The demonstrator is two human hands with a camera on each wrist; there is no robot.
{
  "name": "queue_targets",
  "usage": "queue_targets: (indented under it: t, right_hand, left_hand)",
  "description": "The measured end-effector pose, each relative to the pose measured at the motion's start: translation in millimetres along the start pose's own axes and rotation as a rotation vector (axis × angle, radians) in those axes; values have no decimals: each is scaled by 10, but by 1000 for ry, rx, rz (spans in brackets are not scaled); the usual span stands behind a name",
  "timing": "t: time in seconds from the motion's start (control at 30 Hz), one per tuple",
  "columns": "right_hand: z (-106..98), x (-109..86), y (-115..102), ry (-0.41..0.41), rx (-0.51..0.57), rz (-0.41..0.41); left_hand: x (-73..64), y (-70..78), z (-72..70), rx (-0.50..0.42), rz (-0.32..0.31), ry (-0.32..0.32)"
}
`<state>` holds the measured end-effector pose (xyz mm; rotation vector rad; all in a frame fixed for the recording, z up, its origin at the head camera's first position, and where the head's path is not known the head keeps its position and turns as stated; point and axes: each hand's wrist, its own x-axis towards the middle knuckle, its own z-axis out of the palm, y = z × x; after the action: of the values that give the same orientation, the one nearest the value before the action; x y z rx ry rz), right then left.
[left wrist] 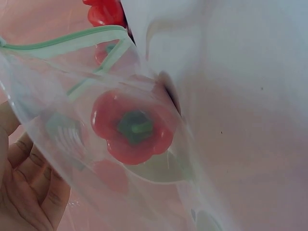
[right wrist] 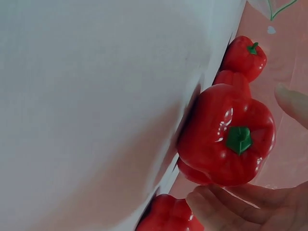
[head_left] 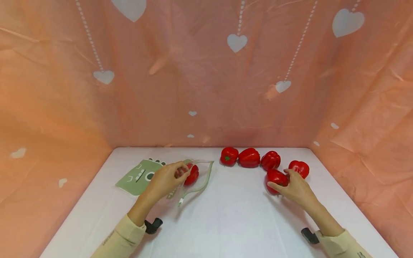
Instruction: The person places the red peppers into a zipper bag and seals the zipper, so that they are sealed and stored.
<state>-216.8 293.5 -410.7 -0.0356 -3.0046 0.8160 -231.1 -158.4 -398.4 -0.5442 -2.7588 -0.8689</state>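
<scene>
My left hand [head_left: 169, 179] pinches the edge of a clear zip bag [head_left: 208, 175] with a green zip strip and a green printed cartoon face. Its mouth gapes to the right. Inside lies a red bell pepper [head_left: 192, 175], its green stem visible through the film in the left wrist view. My right hand [head_left: 295, 188] spreads around another red bell pepper [right wrist: 226, 134] on the table. In the right wrist view the thumb [right wrist: 293, 106] stands apart from that pepper, while the fingers are close beneath it; contact there is unclear.
Along the back of the white table [head_left: 226, 222] stand more red bell peppers [head_left: 249, 158], with another pepper [head_left: 299, 168] just right of my right hand. A pink-orange cloth [head_left: 206, 89] with white hearts hangs behind and at both sides.
</scene>
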Motion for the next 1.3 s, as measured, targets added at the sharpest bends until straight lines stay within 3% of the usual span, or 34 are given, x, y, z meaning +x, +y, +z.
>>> queue_targets:
  t: [0.53, 1.07, 1.3]
  right_hand:
    - [-22, -39, 44, 9, 17, 26]
    - [53, -28, -58, 38, 80, -66]
    - [117, -47, -140, 3, 156, -85]
  left_hand:
    - [19, 5, 46, -8, 10, -3]
    - [17, -4, 34, -4, 25, 9]
    - [11, -12, 39, -12, 9, -9]
